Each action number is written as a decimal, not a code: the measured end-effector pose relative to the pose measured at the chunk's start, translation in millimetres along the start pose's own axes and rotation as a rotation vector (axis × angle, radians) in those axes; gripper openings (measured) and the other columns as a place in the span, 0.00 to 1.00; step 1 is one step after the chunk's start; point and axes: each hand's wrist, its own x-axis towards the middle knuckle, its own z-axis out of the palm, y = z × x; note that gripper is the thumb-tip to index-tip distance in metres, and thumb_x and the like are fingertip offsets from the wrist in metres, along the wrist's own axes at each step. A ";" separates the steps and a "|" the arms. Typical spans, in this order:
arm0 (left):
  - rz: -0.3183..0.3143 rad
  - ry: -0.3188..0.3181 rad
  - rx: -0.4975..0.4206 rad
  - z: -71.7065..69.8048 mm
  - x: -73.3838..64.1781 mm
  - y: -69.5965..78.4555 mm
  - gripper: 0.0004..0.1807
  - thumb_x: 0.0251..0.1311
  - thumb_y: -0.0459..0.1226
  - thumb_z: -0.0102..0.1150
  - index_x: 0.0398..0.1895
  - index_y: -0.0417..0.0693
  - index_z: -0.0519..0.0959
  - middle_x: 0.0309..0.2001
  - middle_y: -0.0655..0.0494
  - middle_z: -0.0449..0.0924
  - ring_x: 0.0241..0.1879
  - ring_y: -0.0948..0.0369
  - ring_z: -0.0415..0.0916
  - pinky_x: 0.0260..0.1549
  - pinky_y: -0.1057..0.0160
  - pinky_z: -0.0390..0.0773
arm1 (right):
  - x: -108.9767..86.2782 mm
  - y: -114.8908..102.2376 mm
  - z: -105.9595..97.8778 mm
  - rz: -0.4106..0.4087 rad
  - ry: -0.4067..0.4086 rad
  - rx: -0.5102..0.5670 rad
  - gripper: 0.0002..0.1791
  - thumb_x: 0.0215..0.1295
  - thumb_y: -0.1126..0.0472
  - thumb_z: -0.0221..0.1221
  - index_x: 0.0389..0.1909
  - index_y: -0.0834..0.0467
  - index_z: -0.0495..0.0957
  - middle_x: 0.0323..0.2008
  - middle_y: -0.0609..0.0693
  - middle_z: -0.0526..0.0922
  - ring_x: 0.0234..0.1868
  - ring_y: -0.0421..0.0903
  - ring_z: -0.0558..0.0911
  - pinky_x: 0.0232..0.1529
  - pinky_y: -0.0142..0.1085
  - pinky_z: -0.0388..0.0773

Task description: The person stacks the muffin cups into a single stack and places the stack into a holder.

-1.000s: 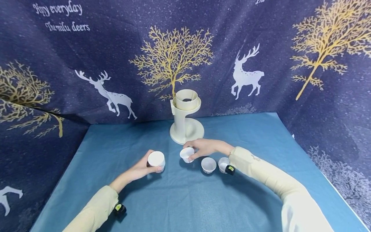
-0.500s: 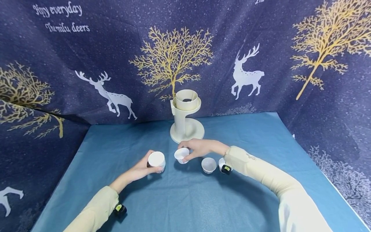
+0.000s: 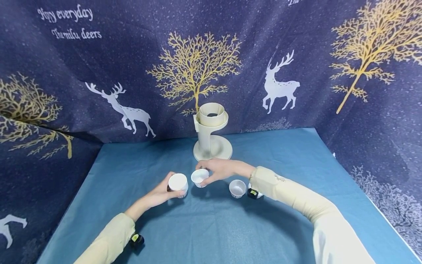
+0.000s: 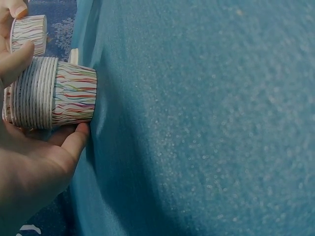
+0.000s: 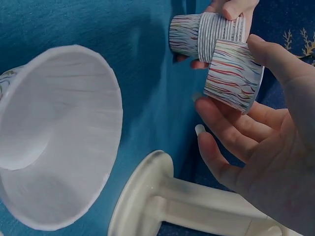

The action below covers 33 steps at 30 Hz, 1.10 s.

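My left hand (image 3: 160, 193) grips a stack of nested paper baking cups (image 4: 74, 96) with wavy coloured stripes, thumb on one side and fingers on the other. In the head view the top of this stack looks plain white. Just to its right, my right hand (image 3: 219, 169) pinches a single striped paper baking cup (image 5: 234, 76) between thumb and fingers, its mouth up. Another baking cup (image 3: 237, 188) stands upright on the table, right of my right hand. A further baking cup (image 3: 260, 195) is mostly hidden behind the right wrist camera and sleeve.
A cream stand (image 3: 205, 141) with a round base and a ring holding a cylinder rises behind the hands, near the back edge. Blue cloth (image 3: 211, 227) covers the table. A dark curtain (image 3: 230, 22) with deer and trees hangs behind and at both sides.
My right hand has moved left with its single cup, closer to the stack. The left hand stays almost still. The rightmost cup has become more covered by the right wrist.
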 end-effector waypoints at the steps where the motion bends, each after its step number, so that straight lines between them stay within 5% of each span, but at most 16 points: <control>1: 0.004 0.002 -0.003 0.3 0.4 -2.5 0.32 0.51 0.40 0.65 0.56 0.46 0.59 0.50 0.47 0.69 0.45 0.57 0.69 0.44 0.62 0.69 | 0.7 -0.1 0.5 0.001 -0.004 -0.003 0.27 0.56 0.45 0.61 0.53 0.51 0.67 0.41 0.41 0.78 0.40 0.35 0.75 0.43 0.28 0.70; 13: 0.058 -0.011 -0.033 -0.8 4.8 -12.2 0.33 0.52 0.41 0.65 0.56 0.45 0.58 0.49 0.44 0.70 0.42 0.57 0.71 0.36 0.65 0.74 | 4.6 -1.4 0.7 -0.042 0.000 -0.003 0.27 0.57 0.46 0.60 0.55 0.52 0.66 0.45 0.42 0.77 0.42 0.35 0.75 0.48 0.36 0.73; 20: 0.035 -0.025 -0.055 -0.4 3.7 -11.7 0.33 0.53 0.42 0.64 0.57 0.45 0.57 0.50 0.43 0.69 0.42 0.57 0.72 0.35 0.62 0.74 | 9.4 -8.5 -0.1 -0.122 0.065 -0.002 0.26 0.57 0.48 0.61 0.53 0.55 0.68 0.44 0.46 0.77 0.39 0.41 0.75 0.44 0.39 0.74; 33: 0.056 -0.069 -0.108 -0.6 2.8 -10.3 0.33 0.55 0.39 0.62 0.57 0.43 0.55 0.49 0.41 0.70 0.41 0.58 0.74 0.36 0.61 0.75 | 14.3 -13.4 1.6 -0.148 0.087 0.002 0.26 0.57 0.48 0.61 0.52 0.54 0.68 0.42 0.44 0.78 0.38 0.48 0.78 0.38 0.30 0.72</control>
